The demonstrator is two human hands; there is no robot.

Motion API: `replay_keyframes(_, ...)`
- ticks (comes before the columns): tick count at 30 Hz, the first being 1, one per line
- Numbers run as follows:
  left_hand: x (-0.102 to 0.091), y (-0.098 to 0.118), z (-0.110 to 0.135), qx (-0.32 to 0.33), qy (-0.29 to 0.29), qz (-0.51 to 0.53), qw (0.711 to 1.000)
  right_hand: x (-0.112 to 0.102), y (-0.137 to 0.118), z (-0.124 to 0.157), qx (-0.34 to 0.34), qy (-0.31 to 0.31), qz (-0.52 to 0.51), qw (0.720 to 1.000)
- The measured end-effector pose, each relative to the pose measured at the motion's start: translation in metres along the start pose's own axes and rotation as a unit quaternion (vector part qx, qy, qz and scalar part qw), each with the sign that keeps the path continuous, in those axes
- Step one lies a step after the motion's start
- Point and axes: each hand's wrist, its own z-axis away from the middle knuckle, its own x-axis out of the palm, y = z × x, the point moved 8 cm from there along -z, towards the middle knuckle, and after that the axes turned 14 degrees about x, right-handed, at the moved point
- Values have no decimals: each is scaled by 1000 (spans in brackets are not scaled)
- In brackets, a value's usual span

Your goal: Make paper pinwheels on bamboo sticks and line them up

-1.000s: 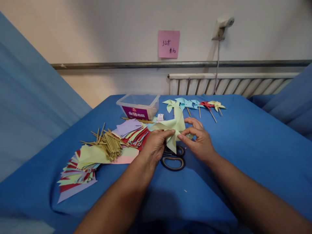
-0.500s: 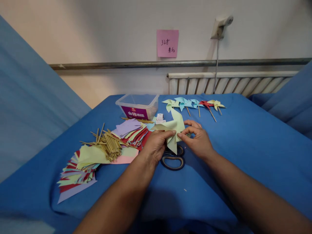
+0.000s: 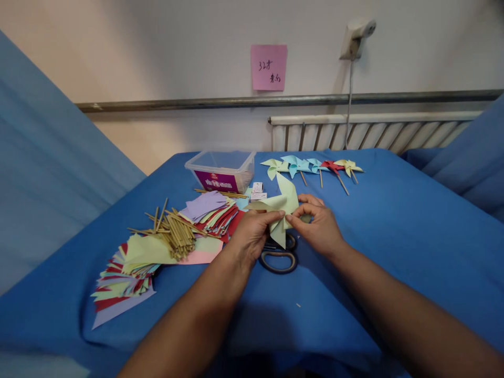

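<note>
A pale green paper pinwheel (image 3: 290, 195) with curled blades is held up between both hands above the blue cloth. My left hand (image 3: 252, 231) grips it from the left, thumb pressed near the centre. From the right, my right hand (image 3: 319, 224) pinches at the middle with thumb and index finger; whatever small thing may be between those fingertips is hidden. Directly below lie scissors (image 3: 277, 271) with black handles, their blades covered by the left hand and paper.
Wooden sticks (image 3: 179, 233) lie piled at left, among stacked coloured paper (image 3: 126, 278) and purple sheets (image 3: 205, 206). Behind are a clear plastic box (image 3: 220, 176) and small white boxes (image 3: 258, 191). Several finished pinwheels (image 3: 299, 167) line the back edge of the blue-covered table (image 3: 394, 236).
The hands and pinwheel hold nearly the same pose. Only a slight shift of the camera view shows.
</note>
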Motion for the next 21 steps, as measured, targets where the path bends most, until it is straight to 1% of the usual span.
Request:
replay_keyframes(10, 1, 0, 1, -9, 2, -11, 1000, 3, 5, -1, 15, -4, -7, 1000)
replay_keyframes(21, 1, 1, 5, -20, 9, -35, 999, 3, 5, -2, 9, -8, -3, 1000)
